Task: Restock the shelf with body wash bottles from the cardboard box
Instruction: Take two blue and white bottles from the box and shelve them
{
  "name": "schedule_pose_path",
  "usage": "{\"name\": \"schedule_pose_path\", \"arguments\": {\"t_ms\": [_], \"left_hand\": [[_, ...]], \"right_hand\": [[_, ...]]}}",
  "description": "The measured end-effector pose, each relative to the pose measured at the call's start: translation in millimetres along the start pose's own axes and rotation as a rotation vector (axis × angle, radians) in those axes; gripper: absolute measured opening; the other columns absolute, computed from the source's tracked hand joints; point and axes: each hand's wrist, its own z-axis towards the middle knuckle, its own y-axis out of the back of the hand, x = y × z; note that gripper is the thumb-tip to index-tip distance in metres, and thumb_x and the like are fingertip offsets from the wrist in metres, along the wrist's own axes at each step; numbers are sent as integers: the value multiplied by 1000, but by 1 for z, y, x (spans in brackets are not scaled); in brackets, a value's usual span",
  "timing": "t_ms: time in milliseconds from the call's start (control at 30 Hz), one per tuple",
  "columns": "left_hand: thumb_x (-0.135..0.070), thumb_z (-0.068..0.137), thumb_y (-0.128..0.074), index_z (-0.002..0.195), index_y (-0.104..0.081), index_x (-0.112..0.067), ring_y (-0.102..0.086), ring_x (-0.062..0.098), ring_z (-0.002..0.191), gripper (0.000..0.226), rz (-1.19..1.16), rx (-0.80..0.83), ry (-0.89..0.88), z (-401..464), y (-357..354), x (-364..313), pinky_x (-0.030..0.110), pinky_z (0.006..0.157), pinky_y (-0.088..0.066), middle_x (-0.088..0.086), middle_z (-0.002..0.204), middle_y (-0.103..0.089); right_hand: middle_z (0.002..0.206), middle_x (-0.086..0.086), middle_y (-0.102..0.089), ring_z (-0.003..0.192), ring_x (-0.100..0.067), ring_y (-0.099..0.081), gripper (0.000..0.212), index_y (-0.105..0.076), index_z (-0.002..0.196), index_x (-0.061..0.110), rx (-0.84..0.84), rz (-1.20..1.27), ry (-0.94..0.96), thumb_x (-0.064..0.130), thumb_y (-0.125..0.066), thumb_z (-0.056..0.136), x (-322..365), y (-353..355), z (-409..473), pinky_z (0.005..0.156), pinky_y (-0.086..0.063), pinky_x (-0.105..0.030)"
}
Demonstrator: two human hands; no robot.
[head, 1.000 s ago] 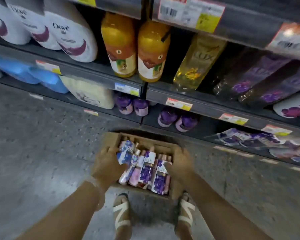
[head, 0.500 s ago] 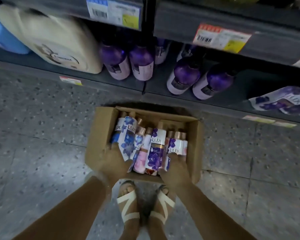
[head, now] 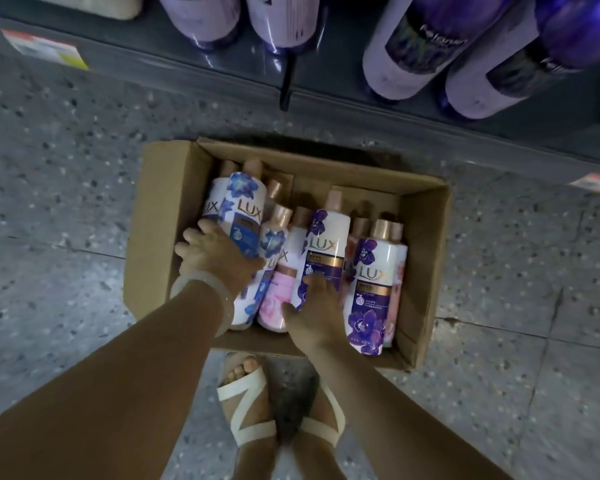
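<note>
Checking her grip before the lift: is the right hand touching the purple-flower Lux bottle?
Touching. The head view shows the right hand with fingers wrapped onto the lower label of the purple-flower Lux bottle.

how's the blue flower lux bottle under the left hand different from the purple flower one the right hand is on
The blue-flower bottle carries blue blossoms and a blue label panel; the purple-flower bottle has purple blossoms and a purple panel with a gold band. The blue one lies at the left end of the cardboard box, the purple one near the middle. The left hand grips the blue one; the right hand holds the purple one. Both are white Lux bottles with rose-gold caps.
</note>
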Motion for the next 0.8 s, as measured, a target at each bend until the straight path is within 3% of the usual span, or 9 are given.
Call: {"name": "schedule_pose_path", "arguments": {"t_ms": [133, 267, 367, 467, 600, 733, 800], "left_hand": [[-54, 69, -71, 133, -24, 1, -43, 35, 119, 97, -29, 5, -36, 7, -5, 5, 43, 98, -37, 19, 131, -39], [-47, 65, -78, 134, -25, -2, -46, 36, 120, 98, -253, 10, 48, 6, -5, 9, 44, 96, -43, 17, 130, -42], [-41, 59, -83, 123, -37, -5, -54, 34, 113, 87, -446, -47, 56, -1, -9, 21, 45, 95, -48, 15, 122, -52], [-34, 55, -85, 114, -47, -7, -62, 26, 97, 75, -630, -118, 21, -13, -9, 34, 39, 81, -54, 8, 106, -61], [-24, 55, -88, 109, -50, -5, -55, 16, 80, 68, -729, -169, -5, -24, -4, 56, 20, 57, -39, -1, 92, -56], [-30, 56, -88, 96, -40, -20, -55, 14, 83, 64, -718, -174, -43, -23, -1, 75, 27, 70, -42, -6, 93, -56], [-35, 55, -88, 102, -42, -22, -56, 14, 84, 67, -696, -181, -55, -22, -1, 82, 27, 73, -44, -5, 94, -58]], "right_hand": [[135, -9, -40, 128, -27, -40, 63, -36, 135, 11, -229, 75, -84, 21, -67, 81, -1, 1, 4, 106, -39, -36], [134, -10, -39, 125, -27, -38, 71, -33, 135, 12, -292, 47, -130, 27, -72, 77, -1, 4, 8, 105, -37, -37], [137, -11, -36, 128, -27, -35, 70, -34, 136, 12, -327, -6, -43, 26, -71, 79, 4, 2, 6, 108, -34, -35], [140, -7, -37, 132, -22, -36, 64, -36, 137, 14, -196, 19, 137, 21, -68, 82, 20, -8, 1, 107, -27, -20], [138, -9, -41, 128, -26, -44, 67, -34, 137, 9, 1, 266, -19, 22, -69, 81, 43, -32, 13, 106, -39, -33], [133, -9, -52, 117, -27, -55, 68, -47, 129, 9, 33, 593, -242, 22, -79, 70, 50, -59, 39, 100, -47, -42], [132, -9, -53, 116, -28, -56, 88, -48, 129, 12, 4, 609, -307, 36, -84, 53, 51, -74, 50, 97, -50, -45]]}}
